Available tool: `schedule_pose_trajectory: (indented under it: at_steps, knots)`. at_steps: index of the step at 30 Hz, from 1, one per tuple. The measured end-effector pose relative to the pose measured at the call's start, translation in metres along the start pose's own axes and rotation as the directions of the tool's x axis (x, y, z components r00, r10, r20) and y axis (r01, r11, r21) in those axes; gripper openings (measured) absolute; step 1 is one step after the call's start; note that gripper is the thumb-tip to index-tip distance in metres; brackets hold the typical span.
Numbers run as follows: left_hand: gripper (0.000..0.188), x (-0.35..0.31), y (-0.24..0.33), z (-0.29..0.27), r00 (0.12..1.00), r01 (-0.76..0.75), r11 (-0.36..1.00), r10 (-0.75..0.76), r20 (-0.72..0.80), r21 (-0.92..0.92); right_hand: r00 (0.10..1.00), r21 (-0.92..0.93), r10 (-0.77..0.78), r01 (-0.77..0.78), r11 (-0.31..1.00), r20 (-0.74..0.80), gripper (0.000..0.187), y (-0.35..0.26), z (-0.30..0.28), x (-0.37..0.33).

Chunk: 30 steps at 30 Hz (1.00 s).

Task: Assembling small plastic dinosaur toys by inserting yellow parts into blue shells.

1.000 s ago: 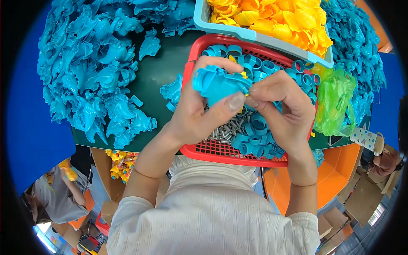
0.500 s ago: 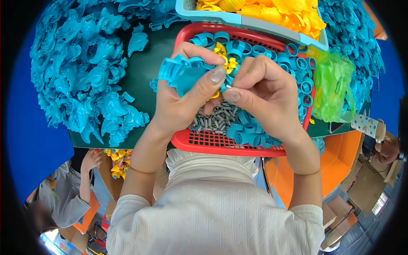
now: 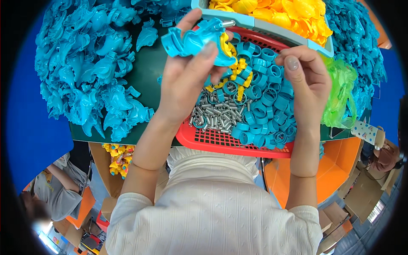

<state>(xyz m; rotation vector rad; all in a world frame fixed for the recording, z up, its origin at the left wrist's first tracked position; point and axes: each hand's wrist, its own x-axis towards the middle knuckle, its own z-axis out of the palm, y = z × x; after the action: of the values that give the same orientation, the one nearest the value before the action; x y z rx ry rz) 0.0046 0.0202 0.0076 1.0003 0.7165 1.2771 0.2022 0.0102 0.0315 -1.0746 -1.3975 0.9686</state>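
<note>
While your left hand [image 3: 180, 85] is clamped on the blue shell [image 3: 193, 40], held up over the far left part of the red basket [image 3: 231, 151], hold it steady, since a tilt might well let the metal pin [image 3: 228, 24] jutting from its far right end slip. Press lightly with the thumb, so the yellow piece [image 3: 226, 44] at its edge is not knocked askew. Your right hand [image 3: 309, 74] is curled, thumb close to the fingers, nothing visible in it; whether the tips meet, you cannot tell.

Counting, you have one shell in hand, with one pin and one yellow piece showing on it; one lone shell [image 3: 146, 36] on the desk [image 3: 146, 68]; two blue heaps [image 3: 97, 63]; one light-blue crate [image 3: 278, 29]; and one green bag [image 3: 340, 91]. Loose pins [image 3: 219, 112] and blue rings [image 3: 275, 79] overlap too much to count.
</note>
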Motion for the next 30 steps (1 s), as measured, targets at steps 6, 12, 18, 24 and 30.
schedule_pose_trajectory:
  at_steps: [6,12,18,24,30]
  knots:
    - [0.056,-0.003,-0.013,0.001,0.995,-0.082,0.995,0.085,0.056,-0.054,0.995,-0.131,-0.057,0.068,0.989,0.086,0.009,0.005,0.001,-0.005]
    - [0.052,0.002,-0.005,0.0,0.998,-0.069,0.997,0.069,0.006,-0.025,0.974,-0.311,-0.151,0.198,0.93,0.169,0.007,-0.02,-0.012,-0.002]
    - [0.051,0.005,-0.002,0.0,0.999,-0.037,0.999,0.038,-0.022,0.036,0.925,-0.541,0.052,0.173,0.823,0.375,0.011,-0.017,-0.007,-0.005]
    - [0.05,0.006,-0.008,-0.01,0.997,-0.073,0.991,0.076,0.025,-0.113,0.767,-0.63,-0.041,0.554,0.544,0.64,0.014,-0.015,0.015,0.005]
    - [0.046,0.004,-0.005,-0.009,0.999,-0.004,0.987,-0.003,-0.043,-0.161,0.813,-0.73,-0.255,0.583,0.358,0.524,0.014,-0.015,-0.007,0.058]
